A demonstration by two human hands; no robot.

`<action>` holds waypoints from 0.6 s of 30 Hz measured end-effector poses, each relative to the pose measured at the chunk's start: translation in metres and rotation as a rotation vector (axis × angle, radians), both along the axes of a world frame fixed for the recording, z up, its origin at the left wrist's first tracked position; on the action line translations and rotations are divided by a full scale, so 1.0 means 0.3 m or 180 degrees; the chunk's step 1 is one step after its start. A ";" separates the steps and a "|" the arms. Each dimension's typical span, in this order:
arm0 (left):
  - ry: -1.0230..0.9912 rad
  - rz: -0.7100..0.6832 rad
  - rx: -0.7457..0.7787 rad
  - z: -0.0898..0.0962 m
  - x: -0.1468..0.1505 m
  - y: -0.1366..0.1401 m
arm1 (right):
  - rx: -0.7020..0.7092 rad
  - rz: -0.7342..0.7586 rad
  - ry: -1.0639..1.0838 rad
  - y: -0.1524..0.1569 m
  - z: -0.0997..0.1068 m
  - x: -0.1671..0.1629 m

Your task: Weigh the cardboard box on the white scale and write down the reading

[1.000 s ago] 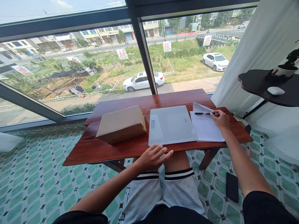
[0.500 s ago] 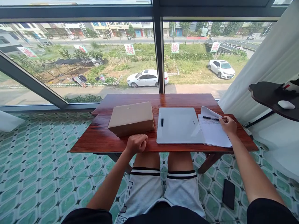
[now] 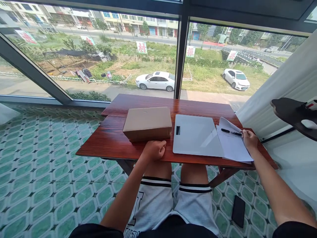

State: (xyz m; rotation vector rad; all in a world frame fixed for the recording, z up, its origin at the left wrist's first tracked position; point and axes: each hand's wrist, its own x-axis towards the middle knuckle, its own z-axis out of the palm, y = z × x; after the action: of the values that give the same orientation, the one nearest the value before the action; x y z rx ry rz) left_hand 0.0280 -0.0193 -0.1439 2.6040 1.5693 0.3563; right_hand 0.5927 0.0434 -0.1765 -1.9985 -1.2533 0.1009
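My left hand (image 3: 154,150) is curled into a loose fist on the table's front edge, just before a closed brown cardboard box (image 3: 148,120); nothing shows in it. To the right, my right hand (image 3: 250,139) pinches at the end of a black pen (image 3: 230,132). The pen lies across an open notebook (image 3: 234,148) with handwriting near the top and its upper page curling up. Between the box and the notebook lies a closed silver laptop (image 3: 195,137), its right edge meeting the notebook pages.
The things stand on a dark red wooden table (image 3: 106,142) before large windows. A black phone (image 3: 238,211) lies on the green tiled floor (image 3: 61,185). At right are a dark side stand (image 3: 294,114) with a white mouse-like object (image 3: 309,124) and a white curtain (image 3: 284,86).
The view has tilted and shifted, so the table items appear farther right. Both hands keep nearly the same places and poses: left fist by the box, right fingers at the pen.
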 end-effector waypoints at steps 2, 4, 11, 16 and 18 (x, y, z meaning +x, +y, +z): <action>-0.0006 0.0001 -0.0016 0.001 0.000 -0.001 | -0.0210 -0.0099 0.0126 -0.003 0.012 -0.008; -0.0024 -0.0031 -0.0001 0.000 0.000 -0.002 | -0.0385 -0.0199 0.0094 -0.006 0.028 -0.022; -0.0173 -0.0272 0.0356 -0.018 -0.002 -0.004 | -0.1020 -0.0430 -0.0543 -0.014 0.095 -0.074; -0.0392 -0.0422 0.0897 -0.030 -0.009 -0.008 | -0.1331 -0.0162 -0.0587 -0.016 0.117 -0.068; -0.0502 -0.0444 0.1140 -0.028 -0.015 -0.014 | -0.1246 -0.0096 -0.0620 -0.014 0.127 -0.062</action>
State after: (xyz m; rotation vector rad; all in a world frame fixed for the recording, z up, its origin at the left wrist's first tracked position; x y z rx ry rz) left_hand 0.0234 -0.0236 -0.1523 2.8339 1.3709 0.8800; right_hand 0.5741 0.0391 -0.1383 -2.4093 -1.4089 0.1494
